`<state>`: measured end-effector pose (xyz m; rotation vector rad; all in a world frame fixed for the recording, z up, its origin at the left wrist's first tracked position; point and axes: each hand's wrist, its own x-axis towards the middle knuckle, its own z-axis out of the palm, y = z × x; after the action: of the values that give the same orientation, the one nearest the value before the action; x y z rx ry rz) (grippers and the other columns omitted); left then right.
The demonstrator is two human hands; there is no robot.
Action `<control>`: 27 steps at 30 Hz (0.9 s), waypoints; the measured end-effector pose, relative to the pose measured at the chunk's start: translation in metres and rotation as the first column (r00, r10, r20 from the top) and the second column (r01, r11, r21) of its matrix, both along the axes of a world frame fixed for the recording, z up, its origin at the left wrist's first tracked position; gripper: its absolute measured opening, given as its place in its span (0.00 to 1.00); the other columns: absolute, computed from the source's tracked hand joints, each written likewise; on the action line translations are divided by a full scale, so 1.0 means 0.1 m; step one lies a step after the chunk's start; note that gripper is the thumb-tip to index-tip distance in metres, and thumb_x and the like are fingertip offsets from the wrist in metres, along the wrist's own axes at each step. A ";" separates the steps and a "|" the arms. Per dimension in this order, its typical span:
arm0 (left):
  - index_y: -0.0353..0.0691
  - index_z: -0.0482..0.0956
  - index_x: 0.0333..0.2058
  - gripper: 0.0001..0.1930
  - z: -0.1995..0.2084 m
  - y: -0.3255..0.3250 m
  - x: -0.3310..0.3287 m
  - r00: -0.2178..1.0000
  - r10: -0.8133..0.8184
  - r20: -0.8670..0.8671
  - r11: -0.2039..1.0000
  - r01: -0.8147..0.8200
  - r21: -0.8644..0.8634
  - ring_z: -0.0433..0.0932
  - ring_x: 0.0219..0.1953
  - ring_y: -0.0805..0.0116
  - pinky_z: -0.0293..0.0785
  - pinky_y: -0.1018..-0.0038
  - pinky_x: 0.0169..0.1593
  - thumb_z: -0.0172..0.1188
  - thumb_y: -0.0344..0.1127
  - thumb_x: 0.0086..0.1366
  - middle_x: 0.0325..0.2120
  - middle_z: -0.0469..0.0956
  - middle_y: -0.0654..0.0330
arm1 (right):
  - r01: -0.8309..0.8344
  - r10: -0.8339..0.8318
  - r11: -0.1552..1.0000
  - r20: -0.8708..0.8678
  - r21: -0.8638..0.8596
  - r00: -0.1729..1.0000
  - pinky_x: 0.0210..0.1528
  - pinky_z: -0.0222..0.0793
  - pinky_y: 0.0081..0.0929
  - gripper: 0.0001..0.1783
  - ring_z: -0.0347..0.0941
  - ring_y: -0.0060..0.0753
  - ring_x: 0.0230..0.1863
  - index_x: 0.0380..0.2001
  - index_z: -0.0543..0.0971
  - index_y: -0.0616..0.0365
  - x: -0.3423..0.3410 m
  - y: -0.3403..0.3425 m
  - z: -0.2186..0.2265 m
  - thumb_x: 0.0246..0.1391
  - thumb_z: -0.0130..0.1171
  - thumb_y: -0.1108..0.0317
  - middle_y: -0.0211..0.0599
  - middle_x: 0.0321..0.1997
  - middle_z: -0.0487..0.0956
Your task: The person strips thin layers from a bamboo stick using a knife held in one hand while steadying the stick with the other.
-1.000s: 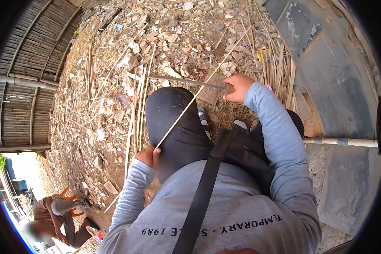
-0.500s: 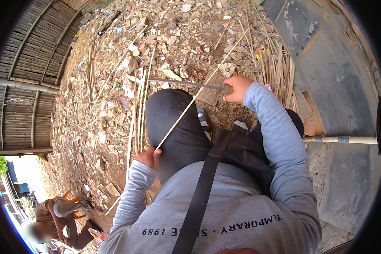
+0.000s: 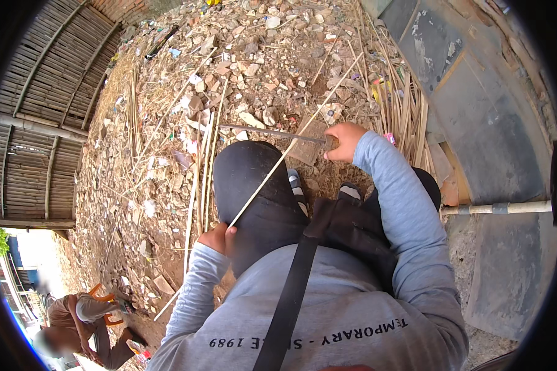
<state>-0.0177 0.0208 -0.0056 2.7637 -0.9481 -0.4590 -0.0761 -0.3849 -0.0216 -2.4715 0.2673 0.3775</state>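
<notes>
My left hand (image 3: 215,240) is closed around the near end of a long, thin bamboo strip (image 3: 263,184), beside my left thigh. The strip slants away to the upper right, over my left knee. Farther forward, my right hand (image 3: 348,143) grips the short handle of a long-bladed knife (image 3: 272,132), its narrow blade pointing left. Blade and strip cross just left of my right hand; whether they touch, I cannot tell. Below that crossing lies a flat brown slab (image 3: 307,151) on the ground, near my sandalled feet.
Several pale strips (image 3: 199,176) lie left of my left knee, with another bundle (image 3: 408,111) at the right. Stones and litter cover the ground. Grey panels (image 3: 495,130) stand on the right, a bamboo wall (image 3: 49,80) on the left. Another person (image 3: 83,315) sits at the lower left.
The scene sits slightly lower in the picture than before. Both hands keep their holds, and the knife and strip still cross at about the same place.
</notes>
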 end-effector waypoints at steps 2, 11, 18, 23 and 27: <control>0.36 0.69 0.27 0.21 -0.01 0.01 0.00 1.000 0.005 0.002 1.000 -0.005 0.000 0.74 0.23 0.38 0.68 0.52 0.28 0.43 0.50 0.68 0.18 0.73 0.42 | 0.001 -0.001 1.000 -0.012 0.006 1.000 0.54 0.67 0.36 0.35 0.73 0.49 0.50 0.50 0.75 0.58 0.01 0.00 0.02 0.36 0.65 0.52 0.52 0.46 0.77; 0.37 0.68 0.27 0.21 -0.03 0.01 -0.01 1.000 0.016 0.001 1.000 -0.016 0.001 0.74 0.22 0.38 0.68 0.51 0.27 0.43 0.51 0.68 0.17 0.73 0.42 | 0.009 -0.012 1.000 0.202 0.014 0.979 0.42 0.70 0.37 0.25 0.76 0.50 0.37 0.38 0.79 0.58 -0.03 -0.04 -0.22 0.37 0.66 0.54 0.50 0.32 0.79; 0.37 0.68 0.27 0.20 -0.08 0.03 0.00 0.999 -0.014 0.041 0.999 0.016 -0.052 0.74 0.22 0.38 0.68 0.50 0.26 0.45 0.50 0.67 0.16 0.73 0.42 | 0.001 -0.002 1.000 0.172 0.003 0.985 0.44 0.70 0.38 0.29 0.76 0.52 0.39 0.41 0.78 0.61 -0.03 -0.02 -0.14 0.36 0.66 0.53 0.52 0.34 0.79; 0.37 0.69 0.28 0.20 -0.08 0.03 0.00 0.999 -0.013 0.044 0.999 0.014 -0.029 0.74 0.22 0.38 0.68 0.50 0.25 0.46 0.50 0.67 0.16 0.73 0.42 | 0.004 0.002 0.999 0.168 -0.032 0.986 0.46 0.70 0.38 0.31 0.76 0.52 0.41 0.42 0.78 0.62 -0.02 -0.03 -0.19 0.36 0.66 0.52 0.54 0.36 0.79; 0.37 0.69 0.28 0.20 -0.05 0.02 -0.01 0.998 -0.025 0.055 1.000 0.026 -0.017 0.74 0.21 0.38 0.69 0.52 0.24 0.46 0.49 0.67 0.16 0.73 0.42 | 0.014 -0.009 0.999 0.184 -0.029 0.983 0.47 0.70 0.38 0.32 0.75 0.53 0.42 0.43 0.78 0.62 -0.03 -0.02 -0.20 0.35 0.67 0.52 0.55 0.38 0.79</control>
<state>-0.0188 0.0232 -0.0109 2.7642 -0.9962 -0.3781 -0.0793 -0.3868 -0.0417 -2.5129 0.2112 0.1396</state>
